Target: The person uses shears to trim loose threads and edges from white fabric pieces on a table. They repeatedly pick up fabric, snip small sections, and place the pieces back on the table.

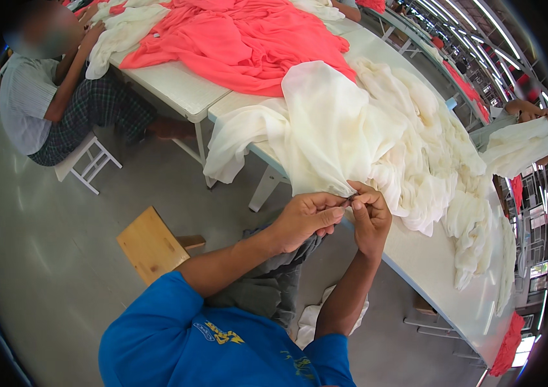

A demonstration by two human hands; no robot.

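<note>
A sheer cream cloth hangs over the near edge of the table, and its lower end gathers to a point between my hands. Thumb and fingers of my left hand are closed in a pinch on that gathered end. Opposite it, my right hand pinches the same spot, its fingertips almost touching the left ones. Something small and dark shows between the fingertips; its kind is too small to tell. Both hands are held just off the table edge, above my lap.
More cream cloth is heaped along the white table to the right. A coral-red cloth pile lies farther back. A wooden stool stands at my left. One person sits at far left; another person's hand is at far right.
</note>
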